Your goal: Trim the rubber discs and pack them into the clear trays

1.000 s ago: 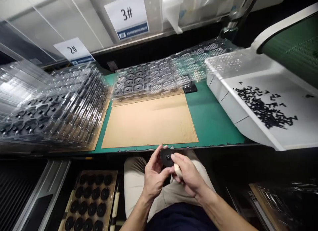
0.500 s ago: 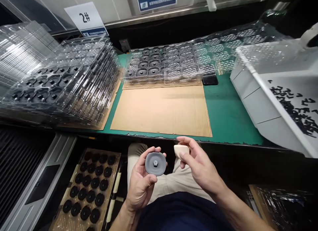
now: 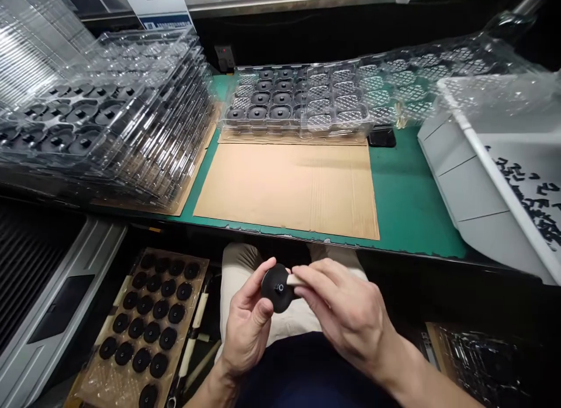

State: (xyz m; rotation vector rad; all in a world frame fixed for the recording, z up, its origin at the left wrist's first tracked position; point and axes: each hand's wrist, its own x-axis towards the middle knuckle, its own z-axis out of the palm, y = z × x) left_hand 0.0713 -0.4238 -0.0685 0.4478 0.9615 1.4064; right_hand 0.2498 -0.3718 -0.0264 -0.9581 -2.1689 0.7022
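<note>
Two hands are busy at the lower centre of the frame: my left hand [image 3: 248, 320] holds a black disc [image 3: 273, 292] by its rim, my right hand [image 3: 348, 303] pinches a pale block [image 3: 296, 281] at the disc's face. I judge this step as rubbing; the next stroke calls for a steady disc and light, even pressure around the hub [image 3: 279, 288].

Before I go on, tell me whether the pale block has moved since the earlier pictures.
Yes: the pale block has moved left, judged against the cardboard sheet.
</note>
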